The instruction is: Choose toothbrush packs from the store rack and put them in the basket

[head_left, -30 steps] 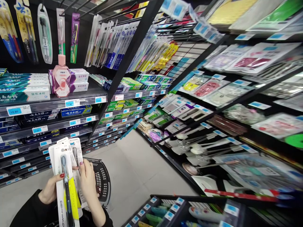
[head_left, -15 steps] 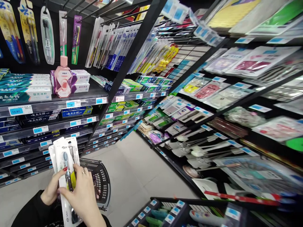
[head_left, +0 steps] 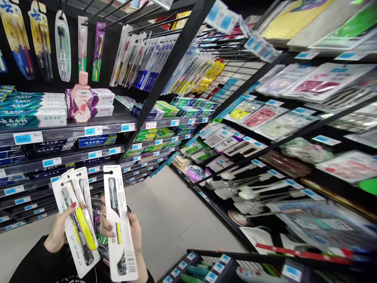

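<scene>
Bright and crisp to the left, smeared to the right

It's bright in here, with cool, even light apparently falling from above: the pale floor (head_left: 171,208) has a soft sheen, while the gaps under the left-hand shelves (head_left: 70,131) sink into shadow. The held toothbrush packs (head_left: 120,220) look fairly sharp and clearly lit. Glare streaks the plastic-wrapped goods (head_left: 316,84), which stretch and blur towards the right edge, as does the red strip (head_left: 303,253) lower down
</scene>
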Demonstrator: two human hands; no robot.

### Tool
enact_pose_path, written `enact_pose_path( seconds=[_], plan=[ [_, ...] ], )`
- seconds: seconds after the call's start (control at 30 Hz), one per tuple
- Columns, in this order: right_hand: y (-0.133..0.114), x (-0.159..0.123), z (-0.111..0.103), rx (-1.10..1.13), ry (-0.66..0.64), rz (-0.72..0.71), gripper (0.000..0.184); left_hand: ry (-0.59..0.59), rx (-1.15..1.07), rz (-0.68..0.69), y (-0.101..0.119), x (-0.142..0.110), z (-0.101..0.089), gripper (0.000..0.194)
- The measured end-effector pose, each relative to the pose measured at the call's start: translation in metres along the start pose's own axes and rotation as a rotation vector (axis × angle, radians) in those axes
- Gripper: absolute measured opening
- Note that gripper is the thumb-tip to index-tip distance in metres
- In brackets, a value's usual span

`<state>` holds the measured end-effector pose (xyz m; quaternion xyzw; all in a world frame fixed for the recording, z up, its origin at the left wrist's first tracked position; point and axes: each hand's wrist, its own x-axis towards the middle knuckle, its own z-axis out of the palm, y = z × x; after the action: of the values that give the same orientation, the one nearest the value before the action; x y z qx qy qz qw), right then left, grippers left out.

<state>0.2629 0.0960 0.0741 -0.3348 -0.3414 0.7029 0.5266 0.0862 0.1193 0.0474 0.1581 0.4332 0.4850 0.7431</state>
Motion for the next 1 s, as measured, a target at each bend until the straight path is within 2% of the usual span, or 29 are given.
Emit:
enact_pose_path(
  seconds=[0.07,0.13,0.23,0.37,0.47,0.57,0.63,0.77,0.83,1.0],
  plan=[
    [-0.007,0.003,-0.005,0.135,0.037,0.047,0.056,-0.054,0.038,-0.014,0.003,-0.002,0.001,0.021],
    [-0.01,0.008,-0.008,0.172,0.107,0.022,0.051,-0.077,0.065,-0.054,0.004,-0.003,0.002,0.02],
    [-0.014,0.015,-0.009,0.141,0.164,-0.036,0.05,-0.103,0.092,-0.117,0.001,-0.003,0.003,0.02],
    [-0.017,0.018,-0.01,0.088,0.205,-0.07,0.052,-0.168,0.128,-0.105,0.002,-0.003,0.002,0.021],
    [-0.016,0.015,-0.01,0.093,0.186,-0.066,0.056,-0.207,0.132,-0.084,0.003,-0.003,0.0,0.025],
    [-0.006,0.013,-0.012,0.055,0.076,-0.043,0.06,-0.235,0.069,-0.067,0.003,-0.003,-0.002,0.03],
    [0.004,0.013,-0.013,0.003,0.06,-0.045,0.058,-0.242,0.0,-0.088,0.003,-0.003,-0.002,0.031],
    [0.024,0.014,-0.01,-0.168,0.221,-0.123,0.046,-0.205,-0.011,-0.067,-0.001,-0.005,0.004,0.03],
    [0.03,0.013,-0.006,-0.291,0.258,-0.158,0.04,-0.197,0.008,-0.043,-0.003,-0.006,0.007,0.027],
    [0.036,0.01,0.0,-0.585,0.301,-0.216,0.034,-0.273,-0.004,-0.039,-0.01,-0.005,0.01,0.03]
  ],
)
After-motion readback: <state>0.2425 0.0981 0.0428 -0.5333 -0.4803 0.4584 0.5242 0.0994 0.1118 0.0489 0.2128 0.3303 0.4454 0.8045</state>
